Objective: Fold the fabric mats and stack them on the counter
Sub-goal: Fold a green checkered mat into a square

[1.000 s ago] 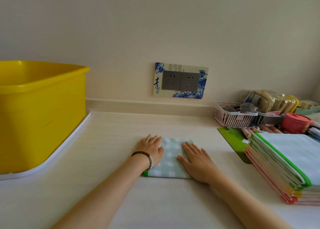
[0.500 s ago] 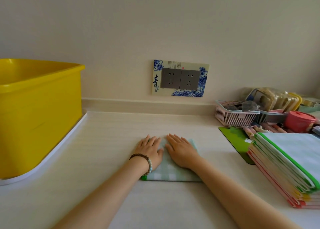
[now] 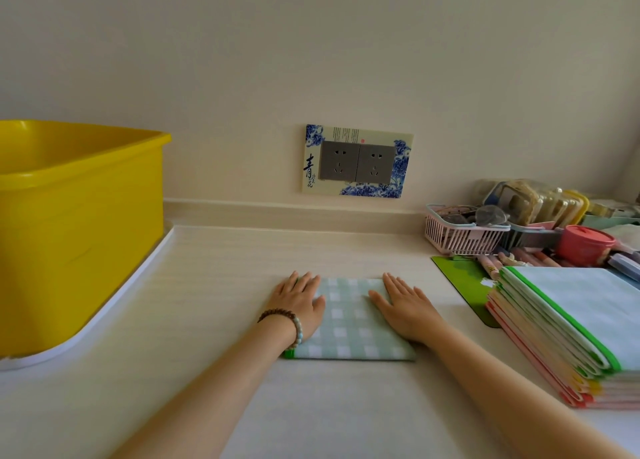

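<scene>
"Head view, starting at the left edge of the worktop (image 3: 207,278): what stands there?"

"A yellow tub (image 3: 79,223), sitting on a white tray (image 3: 104,320)."

"And the mat being folded?"

"A folded green-checked mat (image 3: 349,323) lies mid-worktop, nearer the front edge. The left hand (image 3: 299,301), with a beaded bracelet (image 3: 284,320) on its wrist, lies flat on the mat's left side, fingers straight. The right hand (image 3: 405,306) lies flat on the mat's right side, fingers straight too. Neither grips anything."

"Further right?"

"A green board (image 3: 464,282) lies flat, and a stack of folded mats (image 3: 571,327) overlaps its right part, at the worktop's right edge. Behind them, toward the back right corner, stand a pink basket (image 3: 460,233) and a red pot (image 3: 585,243)."
</scene>
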Available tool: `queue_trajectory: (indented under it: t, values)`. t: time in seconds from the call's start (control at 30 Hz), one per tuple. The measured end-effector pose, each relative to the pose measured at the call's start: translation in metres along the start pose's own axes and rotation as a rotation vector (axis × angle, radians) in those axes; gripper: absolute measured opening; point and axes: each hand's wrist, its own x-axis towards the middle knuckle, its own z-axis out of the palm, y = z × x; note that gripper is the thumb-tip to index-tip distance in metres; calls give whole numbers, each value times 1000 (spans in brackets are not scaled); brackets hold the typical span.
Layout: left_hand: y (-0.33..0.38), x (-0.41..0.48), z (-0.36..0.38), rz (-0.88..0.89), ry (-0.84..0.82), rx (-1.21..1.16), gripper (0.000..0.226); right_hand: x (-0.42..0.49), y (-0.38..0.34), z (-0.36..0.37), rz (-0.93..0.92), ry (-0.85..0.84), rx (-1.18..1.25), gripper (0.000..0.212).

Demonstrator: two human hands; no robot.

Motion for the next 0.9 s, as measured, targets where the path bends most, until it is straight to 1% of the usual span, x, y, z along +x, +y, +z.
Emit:
queue_trajectory:
  t: [0.1, 0.2, 0.27, 0.33, 0.47, 0.6, 0.7, 0.8, 0.9]
  values:
    - [-2, -1, -3, 1, -29, -75, 56, -7, 6, -5, 19, 8, 92, 60]
    - [-5, -5, -8, -9, -45, -197, 59, -18, 8, -20, 77, 26, 331, 53]
    - [-10, -12, -11, -42, -41, -257, 64, -27, 9, -31, 115, 20, 444, 50]
    - [-14, -21, -14, -67, -36, -252, 70, -33, 13, -38, 137, 21, 548, 52]
    - [-15, -43, -10, -101, -70, -189, 79, -44, 17, -42, 207, -41, 823, 59]
    - [-13, -55, -4, -87, -67, -76, 85, -50, 12, -44, 278, -157, 1162, 61]
    - [-10, -61, -5, -88, -73, -28, 87, -54, 4, -45, 338, -205, 1229, 51]
    - [-9, -60, -5, -97, -64, -21, 89, -52, -4, -42, 408, -170, 1186, 46]
    - [-10, -58, -5, -98, -54, -39, 90, -52, -15, -42, 459, -120, 1223, 36]
